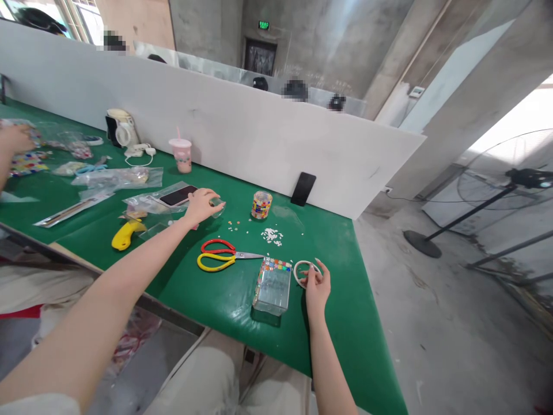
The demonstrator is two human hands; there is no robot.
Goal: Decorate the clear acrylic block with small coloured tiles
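Right grip [317,283] pinching a white ring-shaped roll [296,272] at the green counter [337,340].
Just left of the roll sits the clear rectangular plastic box [273,286] edged with multicoloured tiles, near red-and-yellow-handled metal scissors [235,255]. The left grip [202,206] curls beside a dark-screened phone [177,196], at a small clear piece [219,210]; whether pinching it, I cannot tell.

The person is wearing a pale, off-white sleeve [43,405] — its loose edge is showing at the lower left — and light beige trousers [194,374] with soft creases. Both slender forearms [125,282] are showing bare, and the left hand [203,204] and right hand [317,285] are ending in slim fingers.
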